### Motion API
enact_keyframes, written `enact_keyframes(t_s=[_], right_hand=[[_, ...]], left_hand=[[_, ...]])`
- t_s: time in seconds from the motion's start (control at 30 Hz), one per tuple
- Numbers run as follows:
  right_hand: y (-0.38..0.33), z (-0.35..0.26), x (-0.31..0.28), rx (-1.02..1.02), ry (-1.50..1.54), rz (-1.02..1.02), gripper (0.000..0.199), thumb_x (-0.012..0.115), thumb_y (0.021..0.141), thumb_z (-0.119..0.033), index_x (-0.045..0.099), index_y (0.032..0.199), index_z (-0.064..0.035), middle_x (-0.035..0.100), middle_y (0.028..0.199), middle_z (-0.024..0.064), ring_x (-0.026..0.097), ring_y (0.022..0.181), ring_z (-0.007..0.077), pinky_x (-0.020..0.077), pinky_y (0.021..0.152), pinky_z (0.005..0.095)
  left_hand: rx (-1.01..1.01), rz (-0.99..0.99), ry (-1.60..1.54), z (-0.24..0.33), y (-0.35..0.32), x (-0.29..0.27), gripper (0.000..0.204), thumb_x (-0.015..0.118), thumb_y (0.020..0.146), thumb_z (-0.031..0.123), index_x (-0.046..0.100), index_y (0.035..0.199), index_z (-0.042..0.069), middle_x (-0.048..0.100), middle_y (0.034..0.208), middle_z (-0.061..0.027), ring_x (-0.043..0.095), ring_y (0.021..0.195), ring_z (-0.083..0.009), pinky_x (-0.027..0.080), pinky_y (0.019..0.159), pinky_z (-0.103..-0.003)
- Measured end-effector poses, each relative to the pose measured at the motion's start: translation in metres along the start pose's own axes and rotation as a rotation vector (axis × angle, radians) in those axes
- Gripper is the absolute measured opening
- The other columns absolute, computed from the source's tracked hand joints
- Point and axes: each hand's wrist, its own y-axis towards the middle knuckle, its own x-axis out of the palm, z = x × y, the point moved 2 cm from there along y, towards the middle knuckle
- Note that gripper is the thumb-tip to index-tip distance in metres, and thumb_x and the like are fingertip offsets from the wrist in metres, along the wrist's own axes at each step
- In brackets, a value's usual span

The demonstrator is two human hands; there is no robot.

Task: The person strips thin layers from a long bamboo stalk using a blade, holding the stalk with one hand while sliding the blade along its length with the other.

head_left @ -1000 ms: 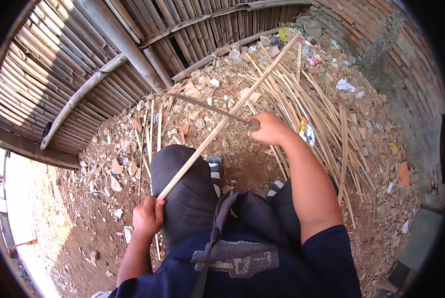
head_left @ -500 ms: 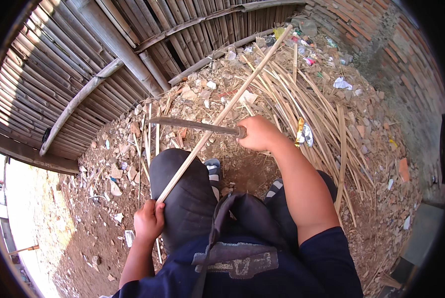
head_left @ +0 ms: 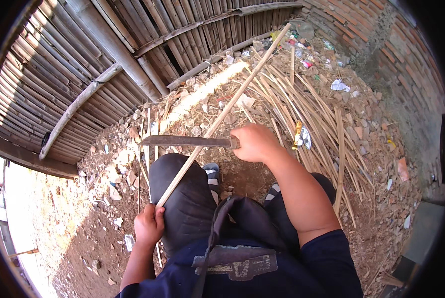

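My left hand [head_left: 149,223] is closed around the lower end of a long pale bamboo strip [head_left: 242,87], beside my left knee. The strip slants up and away to the right, its far end above the ground litter. In my right hand [head_left: 255,143] is the handle of a machete [head_left: 182,141], fingers wrapped round it. Its dark, worn blade points left and lies across the strip in front of my knees. Whether the edge touches the strip or passes just over it, I cannot tell.
Many cut bamboo strips [head_left: 302,111] lie in a heap to the right, with a gold and silver wrapper [head_left: 301,136] on them. Stones and rubbish cover the dirt. A bamboo wall [head_left: 98,69] stands at the left and back, a brick wall [head_left: 406,64] at the right.
My right hand has drawn the machete down along the strip, toward me and slightly left. The left hand keeps its hold at the lower end. A bright sunlit streak now shows on the ground.
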Motion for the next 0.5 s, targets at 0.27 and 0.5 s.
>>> enact_keyframes(t_s=[0.27,0.5], right_hand=[[0.013,0.054,-0.013,0.321,0.233,0.124,0.041,0.069,0.086,-0.023,0.071,0.122,-0.0051,0.074,0.107,0.0218,0.072,0.100,0.0357,0.0560,0.091,0.0446],[0.001,0.006,0.005,-0.014,0.049,0.098,0.030,0.073,0.079,-0.024,0.073,0.103,-0.0074,0.073,0.093,0.0197,0.071,0.091,0.0406,0.0556,0.082,0.0504]], left_hand=[[0.030,-0.002,0.012,0.010,0.005,-0.006,0.027,0.067,0.099,0.025,0.055,0.084,0.005,0.063,0.069,-0.0197,0.064,0.062,-0.0445,0.049,0.055,-0.052],[0.019,-0.003,0.014,0.003,0.002,-0.002,0.028,0.066,0.099,0.027,0.055,0.085,0.005,0.062,0.068,-0.0211,0.064,0.062,-0.0464,0.049,0.055,-0.054]])
